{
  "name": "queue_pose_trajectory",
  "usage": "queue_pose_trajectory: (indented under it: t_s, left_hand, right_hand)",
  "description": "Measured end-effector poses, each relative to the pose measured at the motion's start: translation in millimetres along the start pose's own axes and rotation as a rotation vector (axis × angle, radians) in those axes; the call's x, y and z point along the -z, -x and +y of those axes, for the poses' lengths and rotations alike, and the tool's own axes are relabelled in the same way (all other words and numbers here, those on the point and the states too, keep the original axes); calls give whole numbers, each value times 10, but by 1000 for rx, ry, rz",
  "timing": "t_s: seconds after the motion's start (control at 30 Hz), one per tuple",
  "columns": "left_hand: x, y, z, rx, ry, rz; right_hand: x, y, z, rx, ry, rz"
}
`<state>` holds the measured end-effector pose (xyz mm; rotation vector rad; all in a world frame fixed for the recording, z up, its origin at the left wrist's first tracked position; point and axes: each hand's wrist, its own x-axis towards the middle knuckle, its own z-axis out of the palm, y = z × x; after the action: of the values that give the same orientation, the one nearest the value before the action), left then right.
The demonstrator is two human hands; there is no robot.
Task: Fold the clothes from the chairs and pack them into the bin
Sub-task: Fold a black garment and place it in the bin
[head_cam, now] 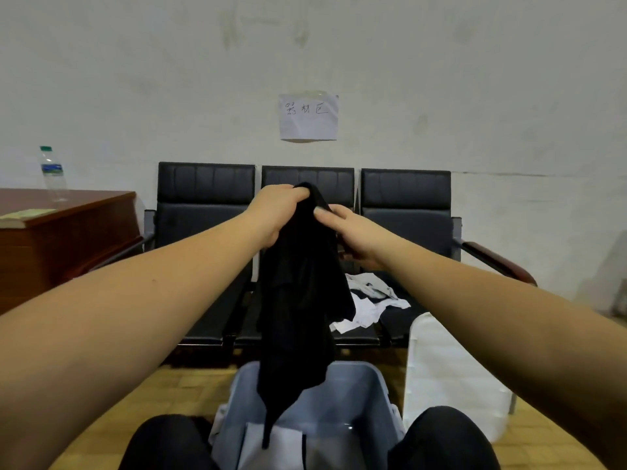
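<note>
A black garment (300, 300) hangs in front of me, its lower end dangling into the pale blue bin (369, 385) between my knees. My left hand (274, 212) grips the garment's top edge. My right hand (349, 232) pinches the same edge just to the right. A light folded cloth (271, 446) lies in the bin's bottom. On the right seat of the black chairs (203, 212) lies a crumpled white and grey garment (369, 300).
The three joined chairs stand against a white wall with a paper sign (308, 117). A brown desk (64, 239) at the left carries a water bottle (52, 173). The bin's white lid (444, 371) leans at the right.
</note>
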<state>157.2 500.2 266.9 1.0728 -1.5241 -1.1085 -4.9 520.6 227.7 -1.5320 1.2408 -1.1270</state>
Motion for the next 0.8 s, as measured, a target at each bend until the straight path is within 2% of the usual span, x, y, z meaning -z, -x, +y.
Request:
queue_pose_trajectory:
  t_s: [0.17, 0.4, 0.47, 0.57, 0.73, 0.8]
  left_hand:
    - [92, -1, 19, 4, -12, 29]
    - [350, -25, 90, -16, 43, 71]
    - [429, -48, 77, -21, 43, 81]
    - [538, -112, 21, -61, -60, 131]
    - [496, -152, -127, -211, -530, 177]
    - [423, -139, -190, -229, -637, 165]
  right_hand:
    - [-17, -12, 187, 12, 288, 70]
    - [217, 29, 526, -114, 392, 137]
    - [307, 55, 539, -114, 279, 158]
    - [414, 48, 497, -87, -19, 165]
    - [362, 9, 204, -73, -425, 228]
    - [328, 19, 58, -76, -503, 211]
